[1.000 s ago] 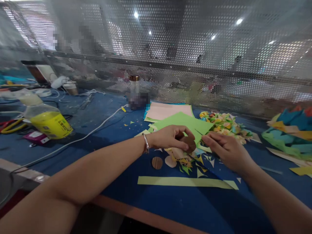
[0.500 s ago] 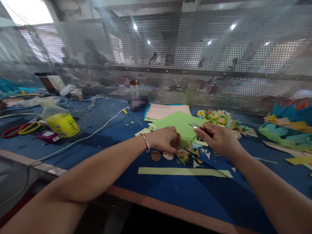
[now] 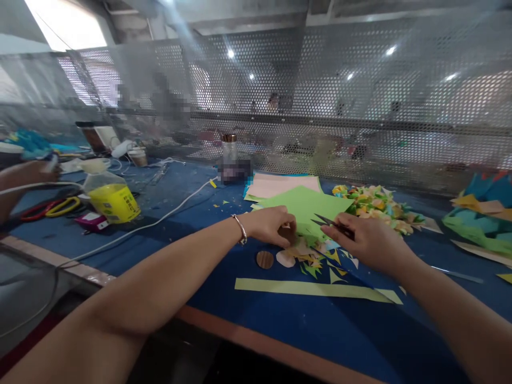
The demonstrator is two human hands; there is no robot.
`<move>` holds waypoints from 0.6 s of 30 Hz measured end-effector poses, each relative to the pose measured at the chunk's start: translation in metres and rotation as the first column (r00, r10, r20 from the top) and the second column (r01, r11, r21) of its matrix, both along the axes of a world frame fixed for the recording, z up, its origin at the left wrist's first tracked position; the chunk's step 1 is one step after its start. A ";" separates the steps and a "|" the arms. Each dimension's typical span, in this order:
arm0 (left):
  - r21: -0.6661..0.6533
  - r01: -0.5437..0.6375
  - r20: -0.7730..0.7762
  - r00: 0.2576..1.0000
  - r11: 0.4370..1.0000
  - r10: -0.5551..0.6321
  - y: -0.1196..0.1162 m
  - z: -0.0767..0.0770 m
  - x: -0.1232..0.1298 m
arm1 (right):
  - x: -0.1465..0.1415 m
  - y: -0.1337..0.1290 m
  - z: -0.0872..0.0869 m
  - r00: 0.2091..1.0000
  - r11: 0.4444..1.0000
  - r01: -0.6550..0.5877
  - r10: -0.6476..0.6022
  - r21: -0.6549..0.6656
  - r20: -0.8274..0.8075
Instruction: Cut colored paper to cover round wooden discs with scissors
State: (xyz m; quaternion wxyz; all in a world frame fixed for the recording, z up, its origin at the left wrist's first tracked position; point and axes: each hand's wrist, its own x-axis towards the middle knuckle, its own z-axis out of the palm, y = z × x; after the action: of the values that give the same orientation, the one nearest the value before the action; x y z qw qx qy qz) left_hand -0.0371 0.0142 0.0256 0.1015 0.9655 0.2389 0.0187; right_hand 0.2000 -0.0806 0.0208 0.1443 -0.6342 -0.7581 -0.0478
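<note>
My right hand (image 3: 366, 240) is closed around a pair of scissors (image 3: 322, 220), whose dark blades point left and stand slightly apart above a green paper sheet (image 3: 308, 205). To the left, my left hand (image 3: 274, 225), with a bracelet at the wrist, has its fingers curled down at the sheet's near edge. Whatever those fingertips pinch is hidden from view. Small paper scraps (image 3: 314, 264) lie between the hands. Just below my left hand are a brown round disc (image 3: 264, 260) and a pale round piece (image 3: 285, 258).
A pale green paper strip (image 3: 308, 288) lies nearer me. Behind my right hand is a heap of folded paper pieces (image 3: 378, 205). At left stand a yellow-labelled bottle (image 3: 116, 202) and yellow-handled scissors (image 3: 63, 207). A white cable (image 3: 160, 216) crosses the table. Another person's arm (image 3: 24, 176) shows far left.
The view has turned a little left, so the table items sit further right. The scissor blades in my right hand are spread wider. Another person's arm has come in at the left edge.
</note>
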 end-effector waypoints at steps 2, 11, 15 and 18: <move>0.067 -0.055 0.018 0.998 0.996 0.054 0.003 -0.001 -0.002 | -0.002 0.000 -0.002 0.999 1.000 -0.001 0.002 -0.028 0.039; 0.189 -0.100 0.002 0.995 0.977 0.102 0.001 -0.002 -0.002 | -0.018 -0.011 -0.004 0.985 0.970 -0.061 0.097 -0.237 0.142; 0.129 -0.070 -0.064 0.995 0.989 0.079 -0.004 0.000 0.000 | -0.022 -0.015 -0.007 0.981 0.955 -0.076 0.124 -0.286 0.151; 0.114 -0.105 -0.081 0.990 0.988 0.115 -0.002 0.007 -0.004 | -0.023 -0.017 -0.008 0.980 0.946 -0.067 0.122 -0.316 0.158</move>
State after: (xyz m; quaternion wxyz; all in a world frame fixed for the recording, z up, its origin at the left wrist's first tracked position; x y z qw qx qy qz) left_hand -0.0412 0.0121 0.0322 0.0366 0.9549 0.2947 -0.0048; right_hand 0.1766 -0.0974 0.0131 -0.0221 -0.6052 -0.7954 0.0227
